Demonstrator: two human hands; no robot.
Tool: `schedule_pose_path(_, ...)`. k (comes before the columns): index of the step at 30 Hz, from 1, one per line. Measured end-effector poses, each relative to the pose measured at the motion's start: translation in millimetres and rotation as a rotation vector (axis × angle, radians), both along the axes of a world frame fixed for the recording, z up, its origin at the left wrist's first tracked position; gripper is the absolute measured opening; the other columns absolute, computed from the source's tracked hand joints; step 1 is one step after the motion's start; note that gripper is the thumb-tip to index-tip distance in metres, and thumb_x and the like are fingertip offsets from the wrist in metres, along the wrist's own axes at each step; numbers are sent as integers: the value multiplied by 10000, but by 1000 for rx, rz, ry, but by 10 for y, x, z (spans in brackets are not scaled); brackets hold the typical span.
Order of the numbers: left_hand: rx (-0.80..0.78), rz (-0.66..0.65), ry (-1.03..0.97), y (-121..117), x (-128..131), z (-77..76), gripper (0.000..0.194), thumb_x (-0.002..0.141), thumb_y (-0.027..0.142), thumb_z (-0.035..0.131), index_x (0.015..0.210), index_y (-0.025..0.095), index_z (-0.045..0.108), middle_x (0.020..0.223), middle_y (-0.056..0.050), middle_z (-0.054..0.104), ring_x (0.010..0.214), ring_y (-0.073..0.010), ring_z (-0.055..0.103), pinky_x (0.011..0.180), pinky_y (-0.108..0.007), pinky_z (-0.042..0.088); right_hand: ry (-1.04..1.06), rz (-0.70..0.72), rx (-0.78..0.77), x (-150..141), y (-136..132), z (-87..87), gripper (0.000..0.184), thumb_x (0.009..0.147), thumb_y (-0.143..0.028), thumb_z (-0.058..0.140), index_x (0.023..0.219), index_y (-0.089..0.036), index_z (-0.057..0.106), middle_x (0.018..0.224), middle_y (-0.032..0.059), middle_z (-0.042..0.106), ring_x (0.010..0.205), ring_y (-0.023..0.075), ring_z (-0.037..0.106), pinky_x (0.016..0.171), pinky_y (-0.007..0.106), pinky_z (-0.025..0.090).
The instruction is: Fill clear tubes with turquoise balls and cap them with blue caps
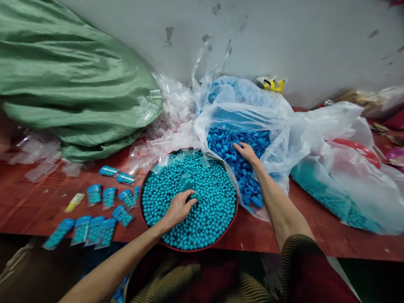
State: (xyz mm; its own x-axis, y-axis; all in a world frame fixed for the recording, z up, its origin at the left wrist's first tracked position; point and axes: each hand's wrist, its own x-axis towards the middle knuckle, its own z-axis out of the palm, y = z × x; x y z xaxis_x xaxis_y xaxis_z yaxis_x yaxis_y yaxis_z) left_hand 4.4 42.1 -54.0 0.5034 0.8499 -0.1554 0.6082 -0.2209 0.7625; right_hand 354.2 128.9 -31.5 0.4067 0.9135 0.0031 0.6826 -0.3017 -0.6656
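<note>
A round red-rimmed tray (234,219) full of small teal balls (214,198) sits at the table's front edge. My left hand (178,207) rests on the balls, fingers curled around a small clear tube (187,182) standing in them. My right hand (245,152) reaches into a clear plastic bag (240,107) of blue caps (240,166), fingers spread and bent down among the caps. Several filled tubes with blue caps (94,229) lie on the table left of the tray.
A large green sack (72,80) fills the back left. Empty clear tubes (172,122) pile behind the tray. Another plastic bag of teal balls (341,198) lies at the right. The red table's edge (315,248) runs along the front.
</note>
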Motion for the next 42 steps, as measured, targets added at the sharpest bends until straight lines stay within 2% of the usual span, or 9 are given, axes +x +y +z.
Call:
schedule_pose_path(5, 36, -35, 66, -23, 19, 48, 295, 829, 311, 508, 1074, 218, 644, 811, -26, 637, 839, -198, 605, 811, -321, 469, 74, 162, 53, -183, -141, 24, 405, 786, -516, 496, 869, -155, 662, 799, 26, 655, 779, 185, 594, 715, 288, 483)
schedule_pose_path(8, 32, -37, 56, -31, 25, 46, 292, 820, 305, 519, 1071, 224, 646, 789, -22, 621, 822, -197, 597, 805, -319, 467, -112, 240, 176, -387, -247, 66, 337, 780, -443, 539, 917, -167, 677, 904, 53, 645, 861, 206, 589, 816, 329, 465)
schedule_pose_path(13, 0, -34, 31, -25, 28, 16, 311, 816, 319, 522, 1087, 212, 631, 828, -24, 638, 832, -196, 594, 814, -321, 463, -395, 385, 97, -622, -355, 174, 454, 785, -373, 578, 1193, -174, 608, 1119, 116, 587, 1036, 274, 547, 907, 398, 427)
schedule_pose_path(17, -59, -26, -50, -14, 27, 1, 309, 817, 309, 508, 1085, 202, 616, 900, -19, 662, 856, -185, 600, 816, -308, 465, -348, 359, 156, -580, -308, 245, 528, 778, -312, 575, 1283, -160, 539, 1240, 133, 533, 1107, 277, 525, 932, 407, 423)
schedule_pose_path(24, -77, -34, -96, -17, 25, 8, 302, 814, 308, 502, 1069, 195, 616, 884, -14, 664, 855, -183, 594, 830, -308, 454, -321, 299, 225, -589, -327, 227, 354, 827, -168, 415, 1067, -136, 673, 1025, 117, 675, 930, 218, 614, 852, 344, 455)
schedule_pose_path(31, -103, -13, -129, -24, 27, 32, 309, 804, 310, 507, 1065, 188, 621, 848, -2, 654, 781, -162, 584, 762, -279, 454, -654, 221, 286, -849, -661, 331, 303, 893, -216, 414, 1014, -182, 690, 901, 88, 694, 870, 234, 576, 829, 370, 379)
schedule_pose_path(36, -109, -23, -183, -14, 30, 7, 303, 798, 296, 516, 1057, 183, 625, 877, -5, 660, 829, -167, 586, 824, -293, 446, -742, 580, -18, -1328, -810, 206, 317, 887, -101, 373, 1032, -171, 646, 958, 89, 655, 841, 198, 549, 668, 281, 358)
schedule_pose_path(39, -127, -8, -232, -2, 24, -17, 299, 794, 295, 520, 1047, 177, 627, 902, -8, 657, 851, -166, 580, 838, -292, 437, -873, 612, -205, -1482, -794, 81, 274, 882, -95, 376, 947, -144, 638, 941, 122, 630, 830, 225, 532, 632, 308, 328)
schedule_pose_path(42, -172, 35, -260, 13, 11, -16, 297, 786, 294, 522, 1032, 161, 621, 833, 0, 630, 767, -146, 552, 762, -270, 433, -926, 579, -147, -1481, -796, 26, 225, 886, -123, 401, 908, -137, 625, 956, 147, 619, 886, 257, 523, 691, 334, 336)
